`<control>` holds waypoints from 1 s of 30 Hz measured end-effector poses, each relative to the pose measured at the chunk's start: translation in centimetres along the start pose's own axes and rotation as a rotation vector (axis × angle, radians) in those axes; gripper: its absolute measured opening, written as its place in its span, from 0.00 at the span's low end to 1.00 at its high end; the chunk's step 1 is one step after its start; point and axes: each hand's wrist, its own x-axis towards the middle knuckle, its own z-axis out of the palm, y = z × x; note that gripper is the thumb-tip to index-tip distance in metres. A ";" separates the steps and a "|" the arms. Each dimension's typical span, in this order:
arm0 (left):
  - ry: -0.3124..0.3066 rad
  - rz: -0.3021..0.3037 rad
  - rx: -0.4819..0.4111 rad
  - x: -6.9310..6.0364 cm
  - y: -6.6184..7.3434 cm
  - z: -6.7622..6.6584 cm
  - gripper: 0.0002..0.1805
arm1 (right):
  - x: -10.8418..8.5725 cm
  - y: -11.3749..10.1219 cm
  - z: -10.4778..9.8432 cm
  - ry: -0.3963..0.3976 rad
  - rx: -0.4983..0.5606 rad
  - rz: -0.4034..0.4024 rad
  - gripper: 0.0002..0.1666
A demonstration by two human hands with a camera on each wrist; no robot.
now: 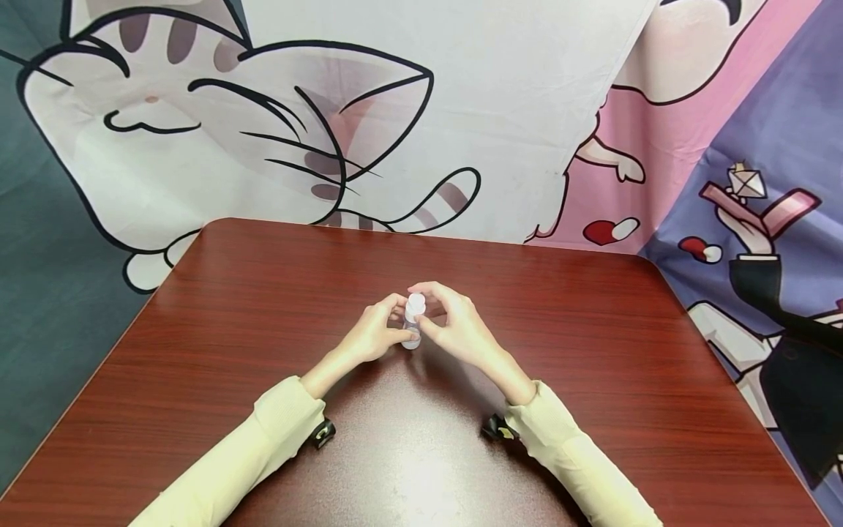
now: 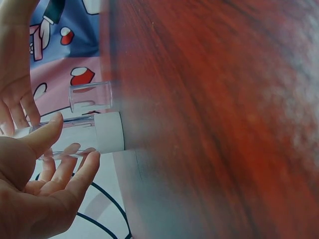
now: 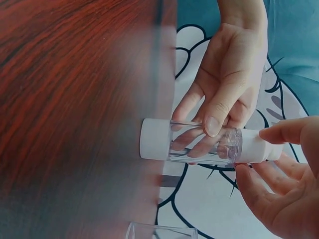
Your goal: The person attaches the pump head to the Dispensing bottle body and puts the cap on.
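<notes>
A small clear bottle with a white base and a white stepped top stands upright on the table. My left hand holds its clear body, thumb on one side and fingers on the other. Around the white top, the thumb and fingers of my right hand pinch from the right. Beside the bottle, a clear cap stands on the table in the left wrist view. Only its edge shows in the right wrist view, and in the head view I cannot make it out.
The reddish-brown wooden table extends around both hands, with a glare patch near its front. Behind it hangs a cloth backdrop printed with a cartoon cat. Dark wrist devices sit by both sleeve cuffs.
</notes>
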 end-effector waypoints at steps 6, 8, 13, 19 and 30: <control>-0.004 -0.004 0.000 0.1 -0.1 0.1 0.23 | 0.2 0.2 0.0 0.034 -0.034 0.009 0.24; -0.004 -0.001 -0.001 0.2 -0.2 0.1 0.23 | 0.3 0.2 0.0 0.053 -0.050 -0.012 0.25; 0.000 0.005 -0.003 0.1 -0.1 0.1 0.22 | 0.5 0.2 0.2 0.090 -0.081 -0.054 0.23; 0.000 0.008 0.010 0.1 -0.2 0.1 0.22 | 0.5 0.2 0.5 0.065 -0.056 -0.036 0.24; -0.003 -0.005 0.025 0.1 -0.1 0.0 0.24 | 0.7 0.0 0.3 -0.041 0.133 -0.072 0.25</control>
